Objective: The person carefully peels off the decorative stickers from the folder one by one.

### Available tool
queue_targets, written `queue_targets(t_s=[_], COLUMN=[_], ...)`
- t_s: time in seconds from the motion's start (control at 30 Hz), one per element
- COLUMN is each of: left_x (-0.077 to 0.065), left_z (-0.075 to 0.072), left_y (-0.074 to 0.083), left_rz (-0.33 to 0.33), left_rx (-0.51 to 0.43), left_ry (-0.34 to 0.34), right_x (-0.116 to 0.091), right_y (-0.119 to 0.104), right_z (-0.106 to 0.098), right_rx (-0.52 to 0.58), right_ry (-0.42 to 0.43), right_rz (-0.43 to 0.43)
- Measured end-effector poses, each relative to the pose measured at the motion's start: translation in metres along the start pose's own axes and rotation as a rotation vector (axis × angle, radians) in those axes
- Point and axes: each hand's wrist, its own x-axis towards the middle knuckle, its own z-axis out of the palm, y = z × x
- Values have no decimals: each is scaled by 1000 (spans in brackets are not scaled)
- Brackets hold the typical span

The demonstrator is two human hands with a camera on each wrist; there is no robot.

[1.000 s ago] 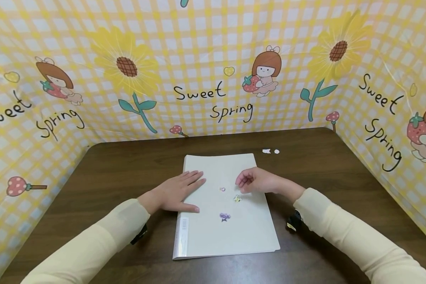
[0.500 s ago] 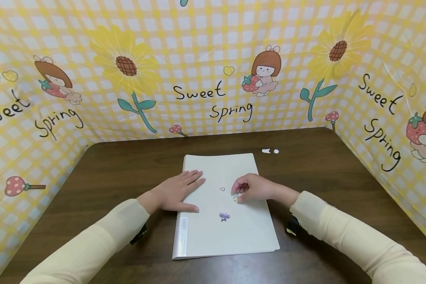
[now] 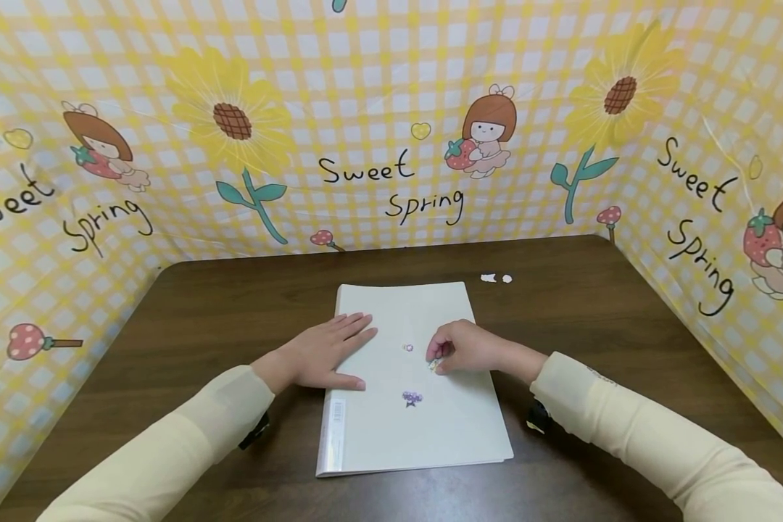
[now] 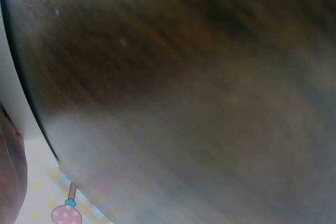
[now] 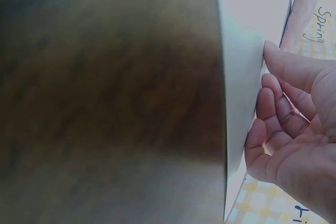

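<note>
A white folder (image 3: 424, 435) lies flat on the table, its clear spine strip on the left. On its cover are a small pale sticker (image 3: 407, 348), a purple sticker (image 3: 412, 398) and a yellow-green sticker (image 3: 433, 365). My left hand (image 3: 333, 355) rests on the folder's left side, fingers straight and thumb spread. With curled fingers and thumb, my right hand (image 3: 465, 346) pinches at the yellow-green sticker, partly hiding it. In the right wrist view, the thumb (image 5: 296, 69) and fingertips meet the cover; no sticker shows there.
Two small white cut-out pieces (image 3: 489, 278) lie on the dark wooden table (image 3: 235, 290), beyond the folder's far right corner. A yellow checked cloth (image 3: 365, 94) hangs around the table's back and sides.
My right hand has come slightly down and left onto the yellow-green sticker, covering part of it. The left hand and the folder stay where they were.
</note>
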Motion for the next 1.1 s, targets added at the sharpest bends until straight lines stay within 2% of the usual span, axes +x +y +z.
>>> queue_targets(t_s=[0.53, 0.77, 1.1], left_x=[-1, -1, 0], left_z=[1, 1, -1], left_y=[1, 0, 1], left_rz=[-9, -7, -5], left_rx=[-10, -4, -2], left_ry=[-7, 0, -3], right_x=[0, -1, -1], right_y=[2, -1, 0], right_z=[1, 1, 1], right_rx=[9, -34, -57], right_ry=[-12, -16, 10], right_rz=[-18, -42, 16])
